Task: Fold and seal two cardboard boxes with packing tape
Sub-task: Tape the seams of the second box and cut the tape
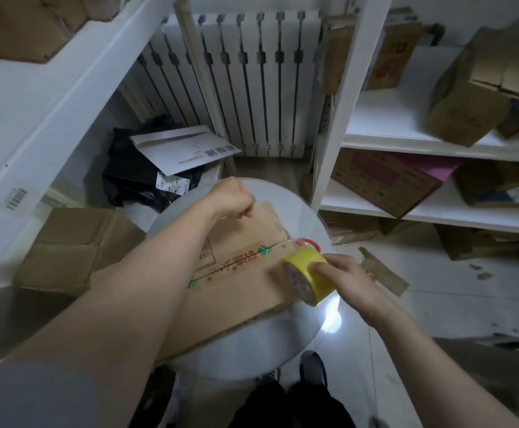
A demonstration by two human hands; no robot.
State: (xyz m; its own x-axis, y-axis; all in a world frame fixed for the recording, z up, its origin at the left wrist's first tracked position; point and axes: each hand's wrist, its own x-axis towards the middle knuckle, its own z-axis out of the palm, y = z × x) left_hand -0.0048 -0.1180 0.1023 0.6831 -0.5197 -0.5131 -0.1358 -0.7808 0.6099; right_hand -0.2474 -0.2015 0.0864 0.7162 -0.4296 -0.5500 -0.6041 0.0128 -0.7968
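Observation:
A brown cardboard box [245, 273] with red print and green marks lies on a round white table [252, 350]. My right hand [341, 279] grips a yellow roll of packing tape [309, 278] at the box's right edge. A clear strip of tape [270, 225] runs from the roll across the box to my left hand [230, 197], which pinches its free end above the box's far edge. A red-handled item [309, 242] peeks out behind the roll.
A second folded cardboard box [72, 248] lies on the floor at left. White shelves [406, 140] with several cartons stand on both sides, a white radiator [252, 88] behind. Black bags and a white mailer [184, 149] sit beyond the table. Cardboard scraps [381, 270] litter the floor.

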